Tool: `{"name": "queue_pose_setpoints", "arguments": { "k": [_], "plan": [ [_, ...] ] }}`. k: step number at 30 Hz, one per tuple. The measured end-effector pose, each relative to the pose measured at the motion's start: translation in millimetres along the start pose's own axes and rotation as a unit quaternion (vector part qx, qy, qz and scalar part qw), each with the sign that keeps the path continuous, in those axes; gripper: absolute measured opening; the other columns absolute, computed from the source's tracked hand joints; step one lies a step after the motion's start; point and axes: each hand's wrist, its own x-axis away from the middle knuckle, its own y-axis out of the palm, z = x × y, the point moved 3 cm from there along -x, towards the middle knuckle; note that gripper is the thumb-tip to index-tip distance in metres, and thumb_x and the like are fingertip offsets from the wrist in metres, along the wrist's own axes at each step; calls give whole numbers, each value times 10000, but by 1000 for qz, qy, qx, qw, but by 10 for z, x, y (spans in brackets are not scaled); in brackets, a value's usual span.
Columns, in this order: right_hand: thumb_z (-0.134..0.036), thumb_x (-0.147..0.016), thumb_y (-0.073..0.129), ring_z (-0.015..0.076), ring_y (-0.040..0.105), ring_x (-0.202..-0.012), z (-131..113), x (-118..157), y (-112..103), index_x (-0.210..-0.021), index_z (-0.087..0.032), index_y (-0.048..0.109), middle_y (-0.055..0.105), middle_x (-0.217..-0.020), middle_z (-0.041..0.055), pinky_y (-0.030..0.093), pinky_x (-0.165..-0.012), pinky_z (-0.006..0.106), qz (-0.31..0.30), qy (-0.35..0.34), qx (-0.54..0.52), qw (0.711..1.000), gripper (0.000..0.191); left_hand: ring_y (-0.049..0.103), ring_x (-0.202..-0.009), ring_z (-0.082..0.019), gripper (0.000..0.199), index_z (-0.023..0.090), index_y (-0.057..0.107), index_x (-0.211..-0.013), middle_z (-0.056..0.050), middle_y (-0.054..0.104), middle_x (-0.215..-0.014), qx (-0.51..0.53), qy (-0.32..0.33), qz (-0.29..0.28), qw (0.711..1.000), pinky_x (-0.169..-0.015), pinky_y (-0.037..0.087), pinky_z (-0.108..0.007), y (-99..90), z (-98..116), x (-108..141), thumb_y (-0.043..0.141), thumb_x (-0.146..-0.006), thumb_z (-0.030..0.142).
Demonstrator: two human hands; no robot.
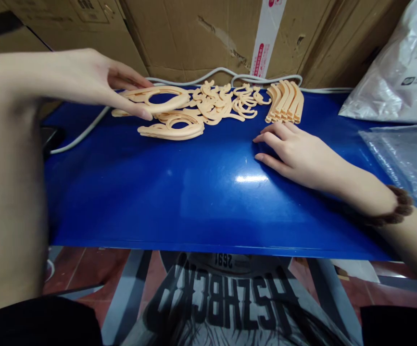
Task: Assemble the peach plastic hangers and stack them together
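My left hand [100,84] is closed around the end of a beige curved plastic piece with an oval opening [174,102], thumb in front and fingers behind. Similar beige curved pieces [172,133] lie on the table just in front of it. To their right is a pile of beige hook-shaped pieces [211,103], with a smaller group of hooks [244,102] beside it. My right hand [287,149] rests on the blue table with its fingers apart and holds nothing. Just beyond its fingers is a stack of beige curved bars [284,102].
Cardboard boxes [201,43] line the back of the blue table [165,202]. A white cable [208,74] runs along that edge and down the left. At right sit a white plastic bag [392,77] and a clear plastic bag [406,154]. A dark object [53,137] lies at left.
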Motion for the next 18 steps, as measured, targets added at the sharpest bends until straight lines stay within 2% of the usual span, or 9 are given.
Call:
{"name": "queue_pose_setpoints", "arguments": {
  "k": [3, 6, 11, 14, 18],
  "plan": [
    [-526, -1134, 353, 408, 646, -1270, -14, 0, -4, -1426, -118, 672, 673, -1371, 253, 529, -1120, 585, -8, 7, 4, 1000, 595, 695, -1178, -372, 986, 286, 709, -1495, -7, 771, -1387, -1, -40, -21, 999, -1112, 506, -540, 62, 80, -17, 787, -723, 896],
    [-518, -1132, 366, 413, 653, -1255, -31, 1, -10, -1425, -124, 677, 674, -1385, 256, 532, -1099, 591, -10, 9, -3, 1000, 581, 672, -1186, -369, 994, 291, 711, -1464, -7, 764, -1381, 1, -24, -13, 1000, -1090, 512, -528, 95, 149, -7, 799, -685, 902],
    [-511, -1136, 357, 399, 656, -1261, -42, 2, -10, -1431, -126, 677, 672, -1391, 246, 525, -1110, 558, -13, 9, 8, 1000, 581, 620, -1304, -395, 1039, 315, 717, -1456, -18, 691, -1521, 13, -4, -17, 1000, -1190, 434, -592, 148, 77, 34, 790, -637, 949],
    [-511, -1139, 337, 402, 652, -1274, -39, 2, -7, -1435, -116, 671, 668, -1396, 253, 521, -1122, 563, -19, 8, 14, 1000, 596, 632, -1268, -390, 1071, 283, 726, -1449, -50, 716, -1479, 18, -6, -15, 1000, -1173, 445, -617, 169, 118, 61, 764, -635, 978],
    [-505, -1139, 348, 413, 655, -1259, -32, 3, -15, -1419, -113, 677, 678, -1382, 261, 537, -1092, 588, -11, 3, 18, 1000, 584, 633, -1243, -382, 1146, 188, 729, -1444, -108, 718, -1467, 22, 21, -19, 999, -1135, 477, -606, 181, 315, 93, 689, -658, 1022]
  ]
}}
